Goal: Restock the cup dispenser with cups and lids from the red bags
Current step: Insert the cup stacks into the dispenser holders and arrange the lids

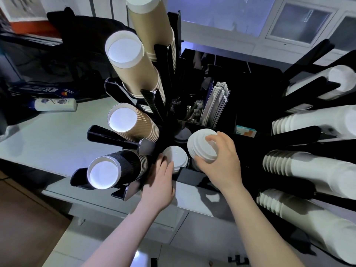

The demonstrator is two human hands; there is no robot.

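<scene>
A black cup dispenser (146,146) stands on a pale counter. My right hand (221,160) grips a stack of white lids (200,145) over the dispenser's lower middle slots, thumb below and fingers on top. My left hand (160,180) rests against the dispenser wall beside another white lid stack (178,157) sitting in its slot; its fingers lie fairly straight. Upside-down cup stacks fill the left columns: a black stack (123,168), a ribbed brown stack (134,124) and two tall tan stacks (133,62). White lid stacks (308,166) fill the right-hand columns. No red bag is in view.
A centre compartment holds paper-wrapped stirrers (214,105) and dark sachets. A white tube (55,104) and a dark blue packet (42,91) lie on the counter (48,139) at left. Black clothing (77,35) is heaped behind. Cabinet drawers (202,228) sit below the counter edge.
</scene>
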